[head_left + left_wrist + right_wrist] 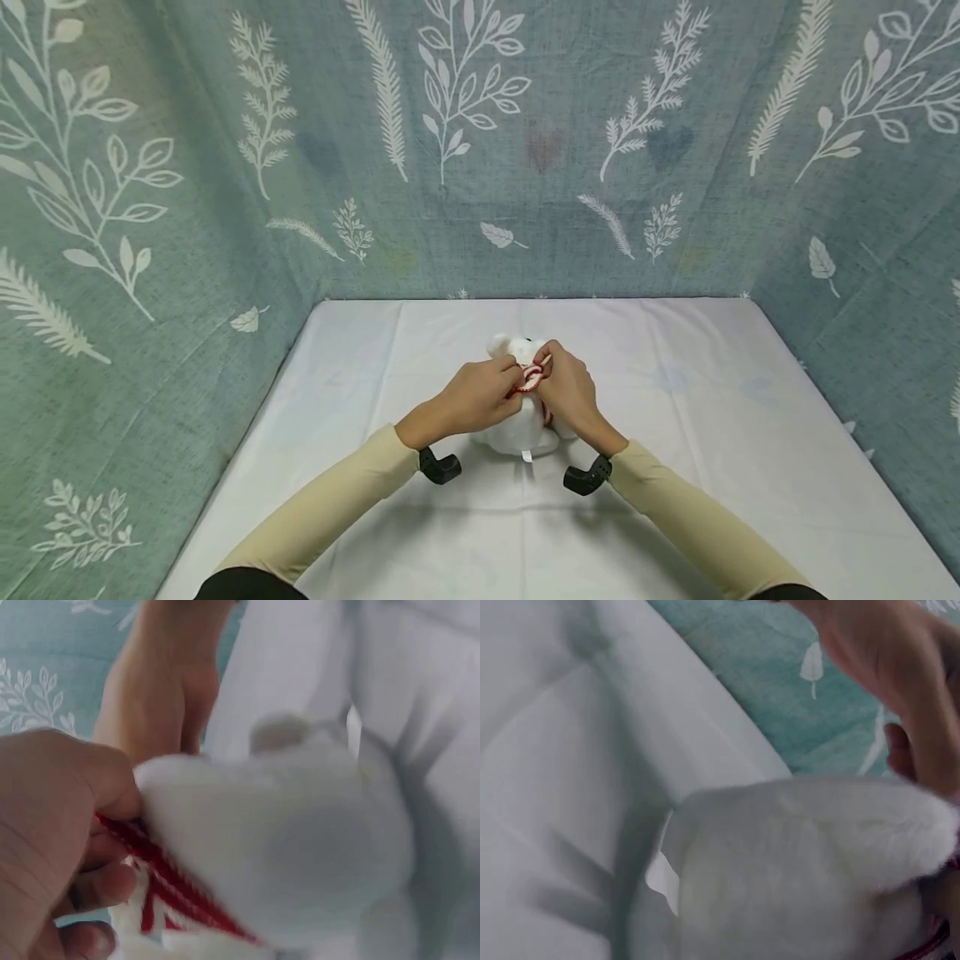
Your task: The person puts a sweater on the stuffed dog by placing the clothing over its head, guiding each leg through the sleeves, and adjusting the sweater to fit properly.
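A white plush toy (513, 429) sits mid-table with a small white tag (527, 456) at its base. Around its neck runs a scarf (532, 377), white with red edging. At the back of the neck, my left hand (483, 393) grips one part of the scarf. My right hand (570, 387) pinches the scarf from the other side, close to the left fingertips. In the left wrist view, the scarf's red edge (184, 885) runs from between the curled left fingers along the plush body (285, 832). The right wrist view shows mostly the toy's furry back (772, 862).
A white cloth covers the table (675, 500). Green-blue curtains (555, 233) with white leaf prints hang behind it and along both sides. Black wrist cameras (440, 467) sit on both wrists, just in front of the toy.
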{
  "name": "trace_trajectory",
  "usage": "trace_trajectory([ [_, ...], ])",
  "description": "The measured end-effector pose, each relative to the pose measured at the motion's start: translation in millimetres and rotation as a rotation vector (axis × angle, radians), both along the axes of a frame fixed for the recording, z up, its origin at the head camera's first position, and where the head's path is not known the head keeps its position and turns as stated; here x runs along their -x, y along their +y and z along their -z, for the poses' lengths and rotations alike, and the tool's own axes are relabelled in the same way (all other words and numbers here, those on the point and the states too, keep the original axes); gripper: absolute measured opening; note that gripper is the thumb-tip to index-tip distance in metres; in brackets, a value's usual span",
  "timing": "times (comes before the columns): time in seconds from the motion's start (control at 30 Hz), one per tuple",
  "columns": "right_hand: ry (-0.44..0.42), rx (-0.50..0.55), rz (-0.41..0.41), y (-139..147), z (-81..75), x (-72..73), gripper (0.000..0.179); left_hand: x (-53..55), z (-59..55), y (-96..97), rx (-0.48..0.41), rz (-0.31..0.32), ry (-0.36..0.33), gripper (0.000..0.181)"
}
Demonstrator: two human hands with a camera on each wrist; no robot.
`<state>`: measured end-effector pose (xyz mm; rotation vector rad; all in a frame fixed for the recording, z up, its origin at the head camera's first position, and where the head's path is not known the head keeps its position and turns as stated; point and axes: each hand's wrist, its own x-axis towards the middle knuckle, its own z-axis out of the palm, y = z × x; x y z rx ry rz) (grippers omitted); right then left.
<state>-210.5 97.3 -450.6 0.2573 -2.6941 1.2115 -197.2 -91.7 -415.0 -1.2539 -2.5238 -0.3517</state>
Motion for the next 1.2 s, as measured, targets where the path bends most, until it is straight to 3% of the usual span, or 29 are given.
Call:
trace_trajectory([
  [0.07, 0.010, -0.012, -0.009, 0.5, 0.6, 1.8, 0.017, -1.5, -0.3, 0.8, 0.007, 0.017, -0.022, 0.013],
  [0.17, 0.004, -0.017, -0.037, 2.1, 0.0, 2.7, 0.023, 0.1, -0.3, -1.1, -0.019, 0.016, -0.124, 0.012],
  [0.27, -0.004, -0.003, -0.086, 5.9, -2.0, 1.4, 0.022, 6.4, 0.5, -7.8, -0.141, -0.035, -0.303, 0.014],
  [0.37, -0.007, 0.008, -0.133, 11.4, -3.1, 1.4, 0.021, 14.8, 4.0, -17.4, -0.284, -0.121, -0.383, 0.014],
  [0.47, -0.009, 0.007, -0.171, 16.8, -2.3, 2.4, 0.019, 21.3, 8.9, -26.6, -0.358, -0.220, -0.378, 0.013],
  [0.57, -0.008, 0.002, -0.197, 19.9, -0.8, 2.9, 0.020, 24.4, 13.0, -32.8, -0.385, -0.262, -0.392, 0.012],
  [0.8, 0.046, 0.015, -0.246, 21.8, -1.8, 2.1, 0.024, 31.9, 15.6, -34.1, -0.364, -0.199, -0.469, 0.011],
  [1.03, 0.088, -0.018, -0.296, 18.9, -1.6, 1.6, 0.023, 36.2, 6.7, -33.0, -0.248, -0.181, -0.474, 0.007],
  [1.2, 0.127, -0.047, -0.297, 16.3, 0.8, 2.9, 0.022, 38.5, 1.7, -28.1, -0.229, -0.162, -0.483, 0.010],
])
